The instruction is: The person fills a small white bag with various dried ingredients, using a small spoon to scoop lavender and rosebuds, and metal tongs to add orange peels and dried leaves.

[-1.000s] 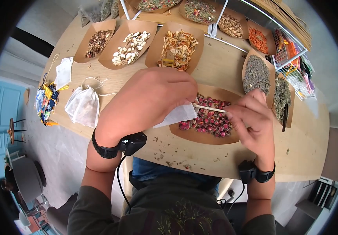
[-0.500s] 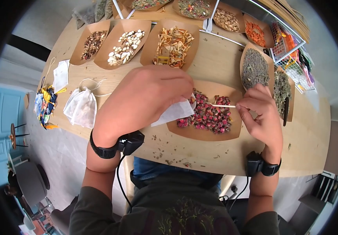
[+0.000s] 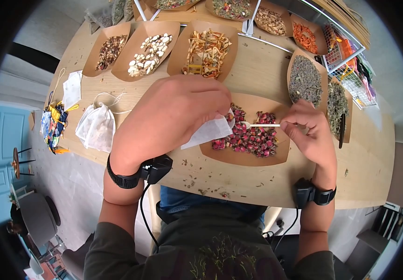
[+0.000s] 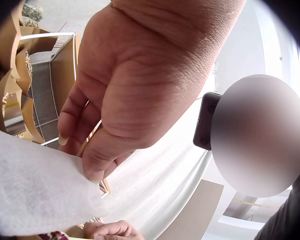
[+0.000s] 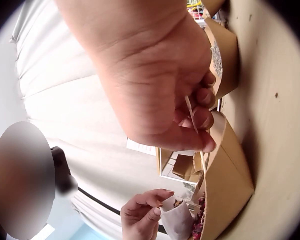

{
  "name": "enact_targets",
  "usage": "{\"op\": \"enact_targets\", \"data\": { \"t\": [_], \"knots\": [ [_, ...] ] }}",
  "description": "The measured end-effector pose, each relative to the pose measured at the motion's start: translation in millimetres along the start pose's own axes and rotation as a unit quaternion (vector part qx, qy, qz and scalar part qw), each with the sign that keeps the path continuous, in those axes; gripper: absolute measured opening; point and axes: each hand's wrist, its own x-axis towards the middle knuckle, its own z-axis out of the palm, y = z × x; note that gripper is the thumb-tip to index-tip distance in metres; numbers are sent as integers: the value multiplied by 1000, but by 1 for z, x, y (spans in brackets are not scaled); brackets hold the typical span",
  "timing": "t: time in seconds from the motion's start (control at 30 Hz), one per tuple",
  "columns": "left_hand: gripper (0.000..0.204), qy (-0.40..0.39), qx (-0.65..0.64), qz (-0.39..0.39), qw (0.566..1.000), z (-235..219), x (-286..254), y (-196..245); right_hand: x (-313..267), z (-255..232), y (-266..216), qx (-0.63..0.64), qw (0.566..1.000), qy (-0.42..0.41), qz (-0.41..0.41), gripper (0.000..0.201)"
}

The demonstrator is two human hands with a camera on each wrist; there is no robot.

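Note:
My left hand [image 3: 178,105] pinches a white mesh pouch [image 3: 208,133] by its upper edge, at the left end of a brown paper tray [image 3: 281,156] of dried rosebuds [image 3: 253,145]. In the right wrist view, dried bits show in the pouch's mouth [image 5: 178,203]. My right hand [image 3: 309,133] pinches the end of a thin, pale spoon [image 3: 267,125] between thumb and fingers, over the tray's right side. The spoon's bowl [image 3: 246,125] is down at the rosebuds, close to the pouch.
Paper trays of brown pieces [image 3: 112,53], white slices [image 3: 149,58], dried peel-like strips [image 3: 211,49] and grey-purple buds [image 3: 305,77] surround the work. At left lie a filled drawstring pouch [image 3: 96,128], a flat white pouch [image 3: 72,89] and patterned cloth pieces [image 3: 58,123]. A wire basket [image 3: 356,88] stands at right.
My right hand has moved right, drawing the spoon from the pouch's mouth back over the rosebuds; its bowl then shifts slightly left. My left hand stays nearly in place with the pouch.

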Motion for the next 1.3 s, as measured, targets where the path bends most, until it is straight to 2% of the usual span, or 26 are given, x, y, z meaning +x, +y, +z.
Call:
{"op": "enact_targets", "data": {
  "t": [0.07, 0.2, 0.3, 0.4, 0.53, 0.6, 0.7, 0.9, 1.23, 1.3],
  "knots": [
    [9, -2, 3, 4, 1000, 0, 0, 0, -1, -2, 1, 49, 997, 18, 48, 7],
    [9, 2, -4, 1, 1000, -1, 0, 0, -2, -6, -2, 84, 995, 34, 44, 7],
    [9, 2, -11, 5, 1000, 0, 0, -1, 3, 4, -19, 91, 993, 70, -3, 6],
    [9, -13, 4, -1, 1000, -1, 1, 0, 6, 13, -34, -17, 992, 83, -97, 10],
    [9, -7, 6, 4, 1000, 0, 1, 0, 3, -3, -24, -75, 988, 117, -65, 11],
    [9, -3, 0, 9, 1000, 0, 2, 0, 1, -5, -12, -139, 985, 93, -34, 11],
    [9, 0, -2, 10, 1000, 1, 1, 0, 0, -3, -6, -147, 986, 65, -32, 9],
    [10, -5, 4, 10, 1000, 1, 1, -2, -1, -5, -5, -87, 996, -27, -13, 11],
    [10, -2, 8, 8, 1000, 0, 0, -2, 0, 3, -2, -27, 999, -31, -15, 9],
    [10, -3, 9, 7, 1000, 0, 0, -2, 1, 1, -3, -16, 999, -39, 6, 9]
  ]
}}
